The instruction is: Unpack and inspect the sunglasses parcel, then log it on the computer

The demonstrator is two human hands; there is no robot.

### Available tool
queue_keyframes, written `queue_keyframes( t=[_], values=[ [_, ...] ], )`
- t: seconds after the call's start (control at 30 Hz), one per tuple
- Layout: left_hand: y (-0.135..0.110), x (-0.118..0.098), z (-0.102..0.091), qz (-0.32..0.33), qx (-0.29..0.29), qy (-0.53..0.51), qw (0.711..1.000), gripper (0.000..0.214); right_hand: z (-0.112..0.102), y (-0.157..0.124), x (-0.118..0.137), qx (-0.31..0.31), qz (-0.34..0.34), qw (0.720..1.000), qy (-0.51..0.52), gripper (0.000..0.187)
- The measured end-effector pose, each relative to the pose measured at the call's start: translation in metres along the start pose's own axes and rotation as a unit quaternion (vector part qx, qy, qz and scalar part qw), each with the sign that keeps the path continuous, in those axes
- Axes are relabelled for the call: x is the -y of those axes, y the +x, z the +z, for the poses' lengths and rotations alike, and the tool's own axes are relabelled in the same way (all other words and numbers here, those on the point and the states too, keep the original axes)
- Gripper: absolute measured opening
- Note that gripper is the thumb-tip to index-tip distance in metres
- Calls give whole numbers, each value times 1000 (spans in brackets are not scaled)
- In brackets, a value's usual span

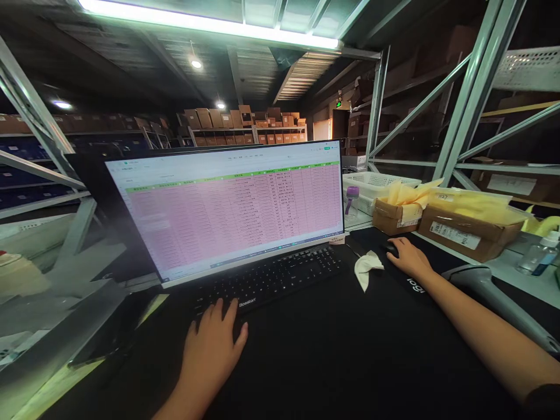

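My left hand [211, 338] rests palm down with fingers spread, its fingertips at the front left edge of a black keyboard [280, 280]. Over on the right, my right hand [409, 255] is draped over a black computer mouse [391, 249] on a dark desk mat [332, 361]. Behind the keyboard stands a monitor [245, 216] showing a spreadsheet with a green header row and pink rows; its text is too small to read. A crumpled white tissue [367, 269] lies between the keyboard and the mouse.
A grey barcode scanner [494, 297] lies by my right forearm. Beyond it are cardboard boxes [468, 230] with yellow envelopes, a spray bottle [540, 254], a white basket [365, 189] and a purple-topped bottle [351, 201]. Metal shelving frames [468, 99] flank the desk.
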State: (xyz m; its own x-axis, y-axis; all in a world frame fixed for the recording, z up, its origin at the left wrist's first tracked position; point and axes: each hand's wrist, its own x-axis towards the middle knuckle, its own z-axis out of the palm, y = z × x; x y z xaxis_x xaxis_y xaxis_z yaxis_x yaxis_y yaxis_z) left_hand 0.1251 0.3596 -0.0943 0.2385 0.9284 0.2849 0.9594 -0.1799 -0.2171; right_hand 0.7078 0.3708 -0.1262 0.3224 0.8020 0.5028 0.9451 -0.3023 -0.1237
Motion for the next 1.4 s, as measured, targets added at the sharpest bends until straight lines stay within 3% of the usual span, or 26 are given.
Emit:
queue_keyframes(
  t=[0.83, 1.4],
  values=[
    [-5, -1, -6, -11, 4, -36, 999, 56, 22, 9, -15, -23, -54, 996, 64, 52],
    [-5, -2, -7, -7, -1, -43, 999, 56, 24, 8, -16, -30, -58, 996, 61, 51]
  ],
)
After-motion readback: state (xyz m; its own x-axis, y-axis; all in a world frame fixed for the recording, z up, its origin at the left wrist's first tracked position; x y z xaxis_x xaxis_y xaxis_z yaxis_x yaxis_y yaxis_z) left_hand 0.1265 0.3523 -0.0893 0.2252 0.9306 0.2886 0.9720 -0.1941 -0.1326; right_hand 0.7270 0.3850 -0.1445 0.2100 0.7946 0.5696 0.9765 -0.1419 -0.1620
